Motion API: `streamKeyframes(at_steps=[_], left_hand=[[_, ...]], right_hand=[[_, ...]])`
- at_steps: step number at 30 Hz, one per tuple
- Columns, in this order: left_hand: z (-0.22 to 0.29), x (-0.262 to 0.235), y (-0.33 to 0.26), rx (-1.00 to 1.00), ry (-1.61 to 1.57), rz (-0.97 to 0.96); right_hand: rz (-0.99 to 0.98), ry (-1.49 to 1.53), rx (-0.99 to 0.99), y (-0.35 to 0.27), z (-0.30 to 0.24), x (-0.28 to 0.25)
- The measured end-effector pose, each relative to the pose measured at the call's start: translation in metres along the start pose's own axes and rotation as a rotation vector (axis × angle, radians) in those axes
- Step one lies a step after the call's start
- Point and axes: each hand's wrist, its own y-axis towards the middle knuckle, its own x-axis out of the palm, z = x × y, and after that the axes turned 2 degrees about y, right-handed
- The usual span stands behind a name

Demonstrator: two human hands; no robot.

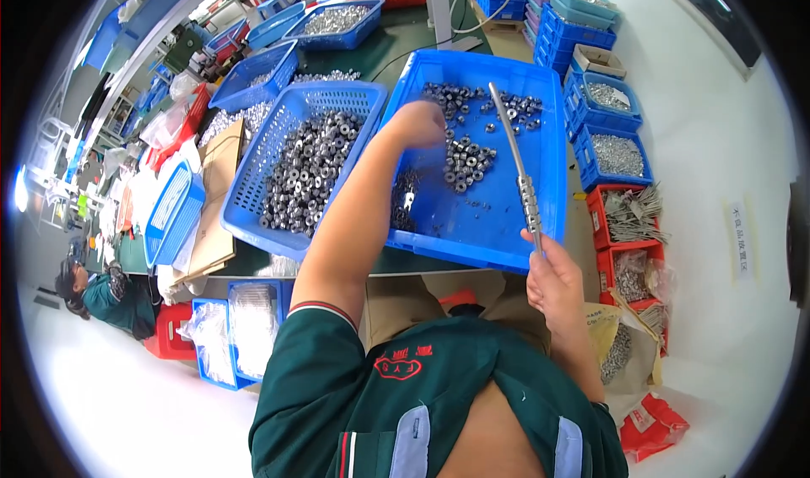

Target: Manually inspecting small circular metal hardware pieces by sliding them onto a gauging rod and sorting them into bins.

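My right hand (554, 277) is closed around the lower end of a thin metal rod (508, 125). Several small metal rings (529, 204) are threaded on the rod just above my fingers. It slants up and to the left over a blue plastic bin (506, 225). Loose piles of dark metal ring-shaped parts (467, 162) lie in this bin. Over its left side is my left hand (422, 124), blurred by motion, so its fingers cannot be made out. My left forearm passes over the rim of a perforated blue basket (253, 178) heaped with similar metal rings (310, 170).
More blue baskets (335, 24) of metal parts stand on the green table (405, 31). Flattened cardboard (221, 195) lies at the left. Stacked blue crates (620, 153) and red bins (629, 212) line the right side. Another person (110, 297) is at the far left.
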Motion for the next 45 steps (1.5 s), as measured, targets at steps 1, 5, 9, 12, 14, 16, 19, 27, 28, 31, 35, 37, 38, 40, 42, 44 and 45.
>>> streamKeyframes(at_steps=[1,5,9,12,14,16,19,27,28,31,35,37,38,40,42,44,45], left_hand=[[-0.003,-0.006,-0.003,0.007,-0.369,0.058],[0.002,-0.012,-0.011,0.279,-1.469,-0.118],[0.013,-0.007,-0.008,0.409,-1.593,-0.139],[0.022,-0.008,-0.012,0.303,-1.591,0.025],[0.031,-0.01,-0.02,0.339,-1.596,0.053],[0.025,-0.01,-0.013,0.366,-1.604,0.066],[0.022,-0.007,-0.011,0.327,-1.668,0.003],[0.034,-0.003,-0.014,0.411,-1.746,-0.218],[0.036,-0.002,-0.014,0.411,-1.748,-0.242],[0.034,0.004,-0.013,0.48,-1.727,-0.338],[0.046,0.01,-0.019,0.552,-1.639,-0.435],[0.053,0.015,-0.02,0.557,-1.579,-0.516],[0.055,0.017,-0.025,0.522,-1.602,-0.505],[0.06,0.021,-0.025,0.477,-1.549,-0.559],[0.066,0.023,-0.028,0.438,-1.523,-0.544],[0.069,0.025,-0.028,0.414,-1.434,-0.577],[0.072,0.025,-0.03,0.391,-1.394,-0.539]], right_hand=[[0.004,-0.011,0.01,0.0,0.002,0.0],[-0.001,-0.019,0.01,0.001,0.002,-0.001],[0.006,-0.024,0.013,0.0,0.003,0.001],[0.006,-0.021,0.018,0.001,0.002,0.001],[0.001,-0.017,0.017,0.001,0.002,0.002],[0.017,-0.038,0.012,0.001,0.002,0.003],[0.004,-0.031,0.012,0.002,0.001,0.003],[0.011,-0.035,0.006,-0.001,0.0,0.003],[0.017,-0.03,0.006,-0.003,-0.002,0.004],[0.028,-0.059,-0.043,-0.009,-0.013,0.013],[0.059,-0.194,-0.119,0.008,-0.034,0.013],[0.102,-0.348,-0.223,0.027,-0.043,0.014],[0.121,-0.5,-0.319,0.038,-0.046,0.016],[0.189,-0.577,-0.35,0.054,-0.058,0.023],[0.196,-0.548,-0.341,0.072,-0.062,0.024],[0.205,-0.559,-0.368,0.087,-0.062,0.025],[0.185,-0.541,-0.388,0.093,-0.062,0.023]])
